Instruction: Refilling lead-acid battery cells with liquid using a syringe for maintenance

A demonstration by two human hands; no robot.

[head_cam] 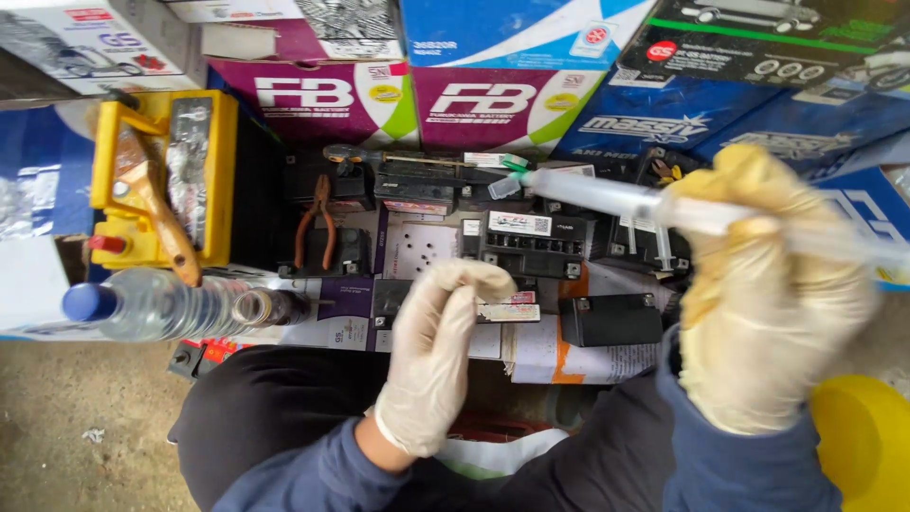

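Head view. Both hands gloved. Right hand [768, 303] is raised close to the camera and closed around a clear syringe [607, 197]. The barrel runs up and left from the fist; its green tip [513, 173] sits over the small black batteries [531, 242] laid out on the floor. Left hand [438, 356] is lower, near centre, fingers curled together, fingertips at a small labelled piece [507, 311]; whether it grips that piece cannot be told.

Left of the batteries: orange-handled pliers [316, 226], then a yellow battery [166, 180] with a brush [156, 213] lying across it. A clear bottle with a blue cap [161, 305] lies on its side below. Battery cartons [493, 100] are stacked along the top. A yellow container [867, 441] shows at lower right. Dark trousers [275, 408] fill the foreground.
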